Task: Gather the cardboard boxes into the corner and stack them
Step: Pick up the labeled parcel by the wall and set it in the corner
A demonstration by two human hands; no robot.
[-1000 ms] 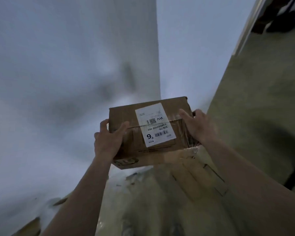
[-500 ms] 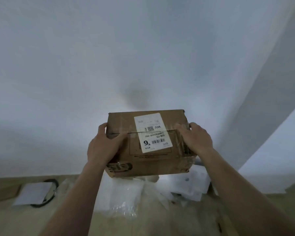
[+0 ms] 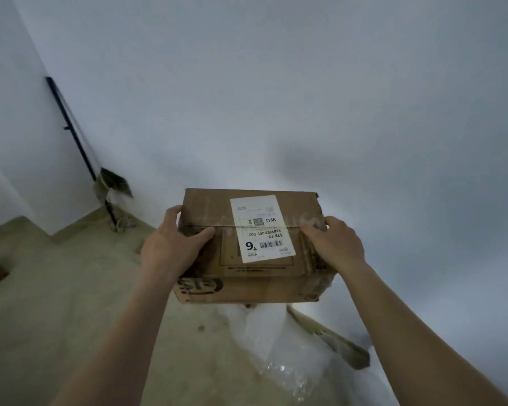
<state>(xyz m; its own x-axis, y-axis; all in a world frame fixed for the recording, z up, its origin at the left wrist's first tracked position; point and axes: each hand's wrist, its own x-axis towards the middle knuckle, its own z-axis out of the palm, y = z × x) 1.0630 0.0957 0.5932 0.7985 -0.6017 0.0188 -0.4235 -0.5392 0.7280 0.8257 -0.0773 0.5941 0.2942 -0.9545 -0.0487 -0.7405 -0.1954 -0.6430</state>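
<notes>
Gripping the cardboard box (image 3: 252,244) at both ends, left hand (image 3: 170,250) and right hand (image 3: 335,244) fingers closed on it, risking a slip on plastic wrap (image 3: 270,347) underfoot

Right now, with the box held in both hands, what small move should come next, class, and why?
Probably carry the cardboard box left toward the wall corner. The left hand and right hand grip its two sides in mid-air, and bubble wrap covers the floor directly beneath, so setting it down here looks poor.
</notes>
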